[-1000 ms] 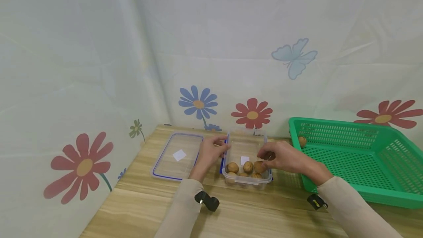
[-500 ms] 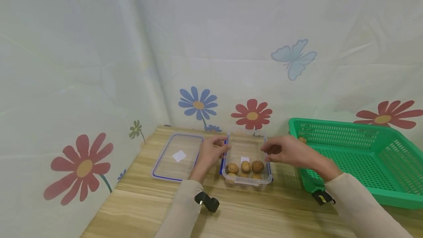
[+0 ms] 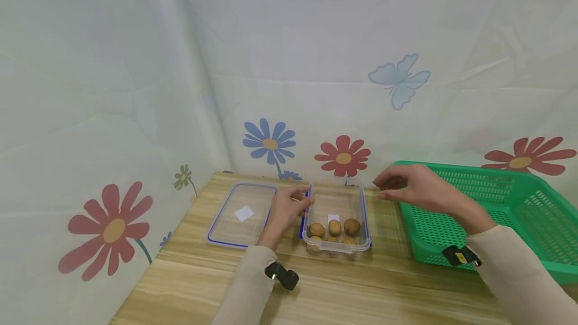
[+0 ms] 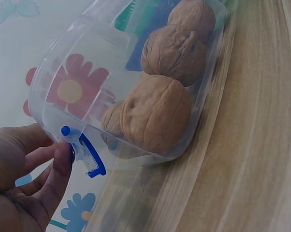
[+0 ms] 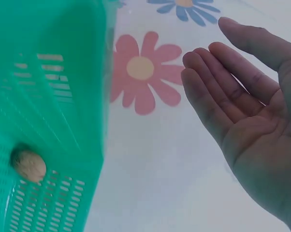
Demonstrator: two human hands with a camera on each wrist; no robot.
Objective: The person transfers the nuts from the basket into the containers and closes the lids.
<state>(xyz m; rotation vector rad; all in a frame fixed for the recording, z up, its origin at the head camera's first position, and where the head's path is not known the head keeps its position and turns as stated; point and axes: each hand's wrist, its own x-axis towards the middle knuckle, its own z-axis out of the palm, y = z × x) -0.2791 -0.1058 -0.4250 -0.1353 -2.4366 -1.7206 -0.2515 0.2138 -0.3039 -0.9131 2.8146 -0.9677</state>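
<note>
Since the earlier frame, head view: my right hand (image 3: 415, 187) has moved away from the clear rectangular plastic box (image 3: 338, 204) to near the green perforated plastic basket (image 3: 424, 252). Brown round walnuts (image 3: 334, 227) lie at the box's near end, on the wood-grain bench (image 3: 180, 285). Left wrist view: my left hand (image 4: 24, 181) pinches the box beside its blue plastic clip (image 4: 92, 152). Right wrist view: fingers extended together, thumb apart; a single walnut (image 5: 29, 166) sits in the basket.

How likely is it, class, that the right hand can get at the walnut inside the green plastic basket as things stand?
Probably yes: the right hand is empty and near the open-topped green plastic basket, and nothing covers the walnut, though the hand would likely have to clear the rim.
</note>
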